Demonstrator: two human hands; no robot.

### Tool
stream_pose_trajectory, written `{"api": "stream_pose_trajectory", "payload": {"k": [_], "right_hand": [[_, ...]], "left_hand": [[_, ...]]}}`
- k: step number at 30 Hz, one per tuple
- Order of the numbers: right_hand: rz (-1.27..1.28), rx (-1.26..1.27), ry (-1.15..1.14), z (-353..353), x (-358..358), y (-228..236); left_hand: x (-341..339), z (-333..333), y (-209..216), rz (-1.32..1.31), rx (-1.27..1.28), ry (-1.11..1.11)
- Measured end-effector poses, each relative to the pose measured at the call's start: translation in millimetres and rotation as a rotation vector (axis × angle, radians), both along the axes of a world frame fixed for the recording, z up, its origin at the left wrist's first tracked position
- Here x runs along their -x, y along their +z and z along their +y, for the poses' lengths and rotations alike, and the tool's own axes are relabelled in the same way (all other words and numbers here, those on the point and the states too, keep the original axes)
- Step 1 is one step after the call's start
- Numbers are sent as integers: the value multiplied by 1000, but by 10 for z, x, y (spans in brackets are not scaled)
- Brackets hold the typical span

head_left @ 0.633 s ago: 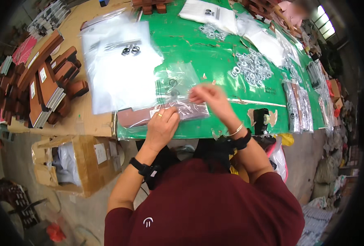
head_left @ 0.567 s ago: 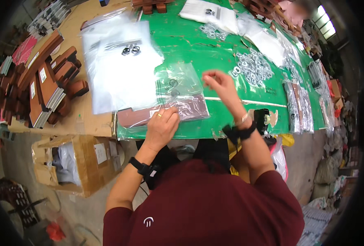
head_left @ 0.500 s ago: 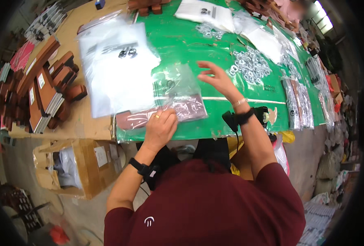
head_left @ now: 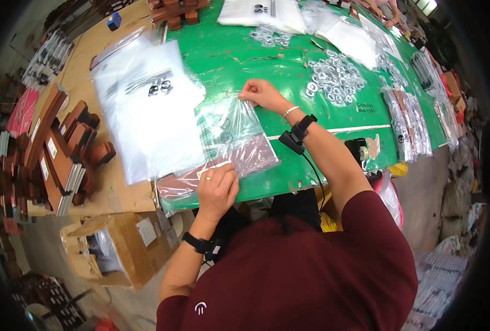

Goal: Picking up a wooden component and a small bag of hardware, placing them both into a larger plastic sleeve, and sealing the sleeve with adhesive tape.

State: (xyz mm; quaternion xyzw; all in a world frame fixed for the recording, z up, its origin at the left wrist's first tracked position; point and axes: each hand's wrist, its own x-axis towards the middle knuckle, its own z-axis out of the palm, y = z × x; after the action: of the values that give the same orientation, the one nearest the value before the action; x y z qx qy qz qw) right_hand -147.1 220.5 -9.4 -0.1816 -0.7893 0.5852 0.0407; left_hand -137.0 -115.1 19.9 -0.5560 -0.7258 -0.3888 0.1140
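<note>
A clear plastic bag [head_left: 221, 122] lies on the green table top, its loose upper part spread away from me. Inside its near part is a flat reddish-brown piece [head_left: 258, 153]. My left hand [head_left: 217, 190] is closed at the bag's near side, fingers curled on the film over the brown piece. At the bag's far right corner my right hand [head_left: 264, 95] is closed, thumb and finger pinching the film. To the left lies a stack of clear bags [head_left: 159, 129] with black printed marks, touching or overlapping the bag's left side.
Brown wooden pieces [head_left: 63, 149] are piled at the left. Metal rings [head_left: 336, 80] in small bags lie beyond my right hand. Filled bags [head_left: 407, 124] lie at the right edge. A cardboard box [head_left: 129, 248] stands below. Another person's hand [head_left: 391, 22] shows at the far right.
My right hand has moved left from above the table to the bag's far corner, its fingers closing on the film. My left hand stays at the near side. The whole view has shifted slightly.
</note>
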Motion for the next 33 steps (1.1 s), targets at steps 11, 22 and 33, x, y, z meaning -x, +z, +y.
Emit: {"api": "stream_pose_trajectory", "payload": {"k": [11,22,33], "right_hand": [[-165,-2,-299,-207,-587,314],[-260,-383,-71,-566,-597,122],[135,55,-224,-714,-1072,27]], "left_hand": [[-9,-22,-30,-36,-23,21],[-58,-4,114,-12,29,11],[-243,33,-28,22,42,44]]}}
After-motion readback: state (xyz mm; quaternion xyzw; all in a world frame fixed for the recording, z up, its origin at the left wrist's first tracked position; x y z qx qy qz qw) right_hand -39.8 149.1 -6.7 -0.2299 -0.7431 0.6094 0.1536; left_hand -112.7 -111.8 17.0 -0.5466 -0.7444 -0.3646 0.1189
